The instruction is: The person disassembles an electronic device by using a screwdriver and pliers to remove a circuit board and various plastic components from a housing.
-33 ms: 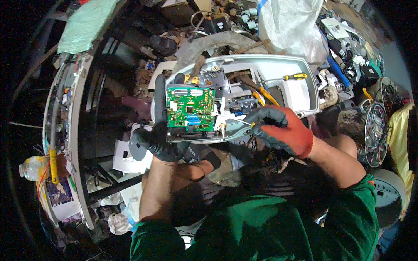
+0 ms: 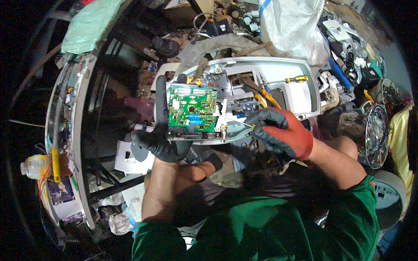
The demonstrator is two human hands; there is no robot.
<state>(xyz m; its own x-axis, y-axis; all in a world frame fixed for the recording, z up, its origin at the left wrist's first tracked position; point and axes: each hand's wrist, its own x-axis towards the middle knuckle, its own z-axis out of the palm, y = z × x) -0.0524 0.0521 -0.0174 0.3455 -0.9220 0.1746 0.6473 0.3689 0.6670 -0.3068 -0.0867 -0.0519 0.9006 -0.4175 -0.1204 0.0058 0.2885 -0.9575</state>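
Note:
My left hand (image 2: 167,139), in a black glove, is closed around a flat device whose metal edge shows below a green circuit board (image 2: 187,106). Blue components (image 2: 194,119) sit on the lower part of the board. In my right hand (image 2: 283,132), gloved in red and black, is a thin screwdriver (image 2: 238,122). Its shaft points left, and the tip is by the white part (image 2: 222,111) at the board's right edge; I cannot tell whether it touches. The screwdriver's handle is mostly hidden by the fingers.
Behind the device lies a pale plastic casing (image 2: 315,82) used as a tray. In it are a yellow-handled screwdriver (image 2: 297,79) and yellow-handled pliers (image 2: 270,98). A white sack (image 2: 291,26) stands at the back, electronic scrap (image 2: 352,48) at right, and a metal frame (image 2: 80,143) at left.
The device has shifted very slightly to the right and tilted a little in my left hand. My right hand and the screwdriver have hardly moved.

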